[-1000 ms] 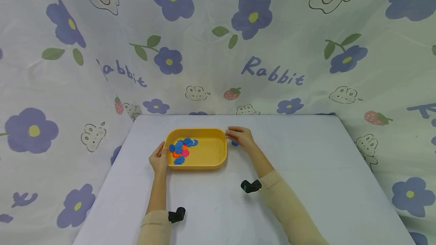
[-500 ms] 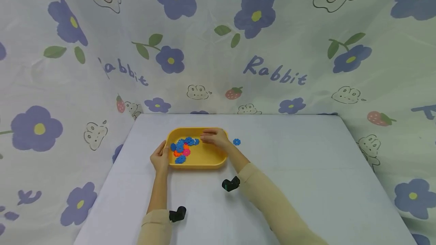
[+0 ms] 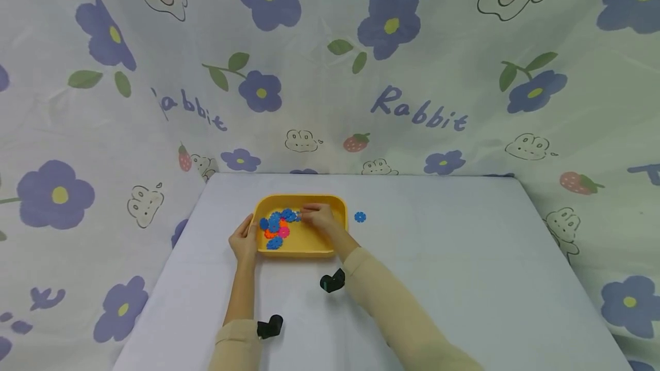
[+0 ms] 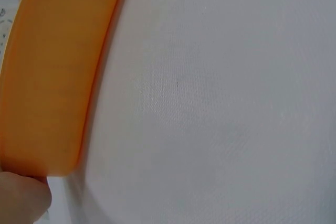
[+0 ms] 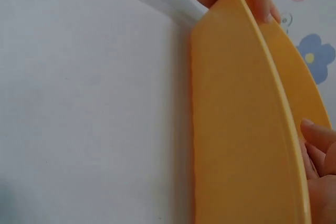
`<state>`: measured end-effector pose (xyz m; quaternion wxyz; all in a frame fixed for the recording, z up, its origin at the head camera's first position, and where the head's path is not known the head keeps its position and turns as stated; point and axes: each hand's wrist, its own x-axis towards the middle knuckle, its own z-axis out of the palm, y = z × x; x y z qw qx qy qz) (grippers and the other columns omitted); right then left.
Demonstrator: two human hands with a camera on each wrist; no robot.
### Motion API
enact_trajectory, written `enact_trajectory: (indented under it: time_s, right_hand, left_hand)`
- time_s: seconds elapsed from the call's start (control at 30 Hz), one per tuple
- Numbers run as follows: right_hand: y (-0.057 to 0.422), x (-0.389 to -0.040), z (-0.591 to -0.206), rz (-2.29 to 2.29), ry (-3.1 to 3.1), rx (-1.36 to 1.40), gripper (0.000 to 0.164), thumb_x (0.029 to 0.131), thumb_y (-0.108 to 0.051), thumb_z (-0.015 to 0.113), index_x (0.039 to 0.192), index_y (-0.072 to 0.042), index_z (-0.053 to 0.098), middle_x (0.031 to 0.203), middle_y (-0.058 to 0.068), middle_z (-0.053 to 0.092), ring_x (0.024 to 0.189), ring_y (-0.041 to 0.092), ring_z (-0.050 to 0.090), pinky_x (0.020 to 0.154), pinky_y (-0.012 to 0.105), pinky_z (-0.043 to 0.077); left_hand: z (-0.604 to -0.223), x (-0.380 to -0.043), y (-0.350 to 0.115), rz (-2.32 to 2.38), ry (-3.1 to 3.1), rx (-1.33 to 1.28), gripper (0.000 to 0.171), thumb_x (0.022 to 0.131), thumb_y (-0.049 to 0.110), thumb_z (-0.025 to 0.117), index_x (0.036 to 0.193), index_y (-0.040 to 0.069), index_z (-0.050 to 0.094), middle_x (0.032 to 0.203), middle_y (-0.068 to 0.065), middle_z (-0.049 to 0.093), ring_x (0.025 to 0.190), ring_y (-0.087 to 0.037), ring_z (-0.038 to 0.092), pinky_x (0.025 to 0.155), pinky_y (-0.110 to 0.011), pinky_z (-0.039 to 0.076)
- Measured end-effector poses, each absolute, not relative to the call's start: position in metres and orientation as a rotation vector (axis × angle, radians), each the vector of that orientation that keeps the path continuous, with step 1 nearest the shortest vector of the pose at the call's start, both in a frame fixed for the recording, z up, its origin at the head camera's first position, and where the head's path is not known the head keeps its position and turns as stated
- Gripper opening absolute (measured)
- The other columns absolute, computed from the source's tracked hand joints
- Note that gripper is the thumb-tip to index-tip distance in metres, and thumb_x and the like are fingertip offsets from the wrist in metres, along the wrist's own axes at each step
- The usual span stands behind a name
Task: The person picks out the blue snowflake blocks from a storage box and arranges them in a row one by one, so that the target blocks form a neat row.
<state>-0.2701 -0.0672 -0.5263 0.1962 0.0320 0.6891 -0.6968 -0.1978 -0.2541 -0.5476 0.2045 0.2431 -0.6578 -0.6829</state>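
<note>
A yellow plastic tray (image 3: 319,245) lies on the table, with several small disc-shaped pieces with notched edges in its left half. Most are blue (image 3: 275,243); a pink piece (image 3: 284,232) and orange ones (image 3: 270,234) lie among them. My left hand (image 3: 244,239) grips the tray's left end, with its thumb at the rim, also seen in the right wrist view. My right hand (image 3: 318,217) reaches over the front wall into the tray. Its fingertips are right at the blue pieces at the right side of the pile; I cannot tell whether they pinch one.
One loose blue notched disc (image 3: 360,217) lies on the white tabletop (image 3: 438,279), just right of the tray. A patterned cloth (image 3: 330,102) with flowers and rabbits hangs behind the table and at both sides. Black wrist cameras (image 3: 332,281) sit at both forearms.
My right hand has moved left from beside the tray's right end into the tray, up to the blue pieces. The loose blue disc is fully uncovered now. My left hand stays on the tray.
</note>
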Motion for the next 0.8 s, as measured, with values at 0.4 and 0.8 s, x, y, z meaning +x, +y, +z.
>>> enact_trajectory:
  time_s: [0.4,0.8]
  right_hand:
    - [-0.093,-0.318,-0.624,-2.096,1.826,0.095,0.036,0.077,0.003,0.074,0.112,0.005,0.065,0.100,0.017,0.067,0.080,0.027,0.068,0.070,0.034,0.059]
    - [-0.093,-0.271,-0.548,-1.954,1.835,0.193,0.036,0.083,0.008,0.065,0.119,0.008,0.060,0.107,0.020,0.066,0.086,0.027,0.068,0.075,0.030,0.058]
  left_hand:
    - [-0.549,-0.197,-0.255,-1.915,-1.808,0.666,0.035,0.092,0.004,0.057,0.126,-0.003,0.057,0.127,-0.024,0.054,0.118,-0.029,0.050,0.081,-0.010,0.049]
    - [-0.550,-0.199,-0.254,-1.929,-1.786,0.689,0.035,0.092,0.004,0.058,0.127,-0.004,0.056,0.126,-0.024,0.054,0.117,-0.025,0.052,0.086,-0.018,0.049]
